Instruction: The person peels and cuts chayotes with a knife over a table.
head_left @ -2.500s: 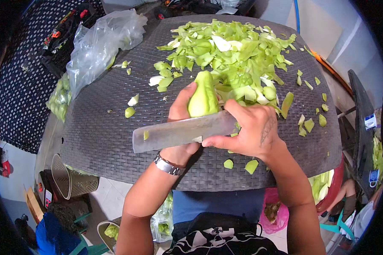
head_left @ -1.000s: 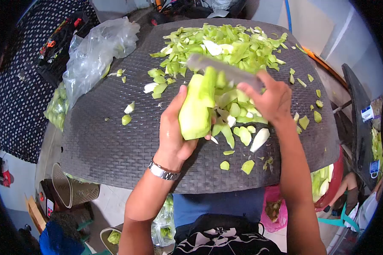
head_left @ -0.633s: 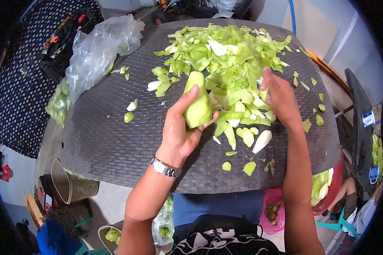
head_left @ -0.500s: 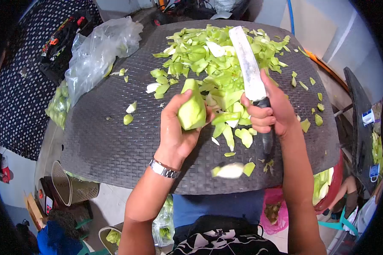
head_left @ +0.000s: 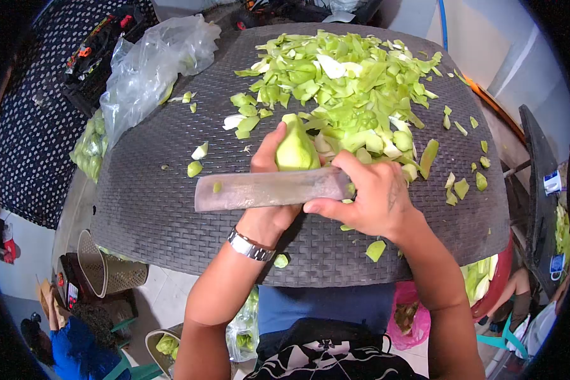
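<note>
Half a second ago my right fingers [head_left: 354, 169] had the knife [head_left: 266, 190] pointing away over the peel heap [head_left: 354, 88], well apart from my left fingers [head_left: 271, 149]. Now its blade lies crosswise in front of them, the square tip reaching out past them to the left. My left fingers are wrapped round the pale green chayote [head_left: 296, 151], its narrow end pointing away from me; my right fingers grip the knife where the blade begins. A green scrap [head_left: 281, 260] now shows just beside my left wrist, where nothing lay then.

The counter [head_left: 149, 212] gives broad room left of my left fingers, with only a few scraps, and the plastic bag [head_left: 158, 73] lies farther off that way. Straight beyond my fingers the heap crowds close; the near edge runs beneath my forearms.

The blade hides the chayote's near end and part of my left hand, so I cannot tell whether they touch. The knife's handle is hidden by my right hand.
</note>
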`<state>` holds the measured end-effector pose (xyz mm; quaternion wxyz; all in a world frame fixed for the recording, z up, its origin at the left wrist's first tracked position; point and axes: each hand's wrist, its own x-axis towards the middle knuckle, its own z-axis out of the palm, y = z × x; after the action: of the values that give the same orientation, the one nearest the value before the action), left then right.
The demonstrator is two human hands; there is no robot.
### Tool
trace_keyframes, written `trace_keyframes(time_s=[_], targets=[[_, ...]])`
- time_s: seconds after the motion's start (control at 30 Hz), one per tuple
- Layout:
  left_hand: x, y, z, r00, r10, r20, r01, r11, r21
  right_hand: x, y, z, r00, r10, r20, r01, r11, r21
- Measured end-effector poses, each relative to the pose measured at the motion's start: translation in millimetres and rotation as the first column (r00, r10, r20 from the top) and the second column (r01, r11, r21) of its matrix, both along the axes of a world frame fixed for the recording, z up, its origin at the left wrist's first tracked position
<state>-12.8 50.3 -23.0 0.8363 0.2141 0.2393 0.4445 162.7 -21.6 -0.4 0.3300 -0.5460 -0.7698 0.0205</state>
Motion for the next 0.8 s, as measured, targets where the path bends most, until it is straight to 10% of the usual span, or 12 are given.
trace_keyframes(time_s=[0.53,0.67,0.8], targets=[[4,-15,7,0.989,-0.043,-0.139,0.073,0.973,0.218,33,24,-11,0.977,-0.187,-0.104,0.184,0.982,-0.038],[14,-14,18,0.988,0.150,-0.042,-0.150,0.989,0.015,16,14,-7,0.987,-0.083,-0.139,0.087,0.996,0.023],[6,-7,7,0.996,-0.029,0.090,0.021,0.995,0.093,4,11,-12,0.999,-0.020,-0.039,0.024,0.996,0.091]])
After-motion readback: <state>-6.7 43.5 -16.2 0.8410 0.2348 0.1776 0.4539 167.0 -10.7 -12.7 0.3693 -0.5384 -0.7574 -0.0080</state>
